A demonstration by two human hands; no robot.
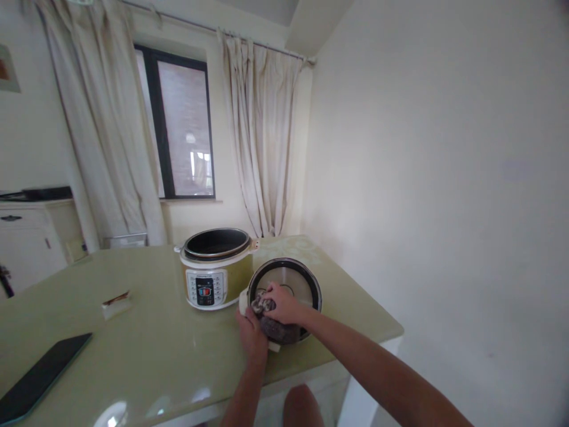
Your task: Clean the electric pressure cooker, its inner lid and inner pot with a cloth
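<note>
The round lid (306,290) of an electric pressure cooker is tipped up on the table, its metal inner face and dark rim towards me. My left hand (252,337) grips the lid at its lower left edge, beside a whitish handle part. A mottled grey-brown cloth (262,303) is bunched in my right hand (283,303), pressed against the lid's inner face. More dark cloth seems to hang below that hand over the lower part of the lid. Just left of the lid stands the cooker body (237,279), uncovered, with a dark inner pot (217,242) in it.
All this is on a glossy pale green table (151,350). A small whitish packet (116,305) lies to the left, and a flat dark tablet-like object (44,376) is at the near left. A white wall (435,178) rises beyond the table's right edge.
</note>
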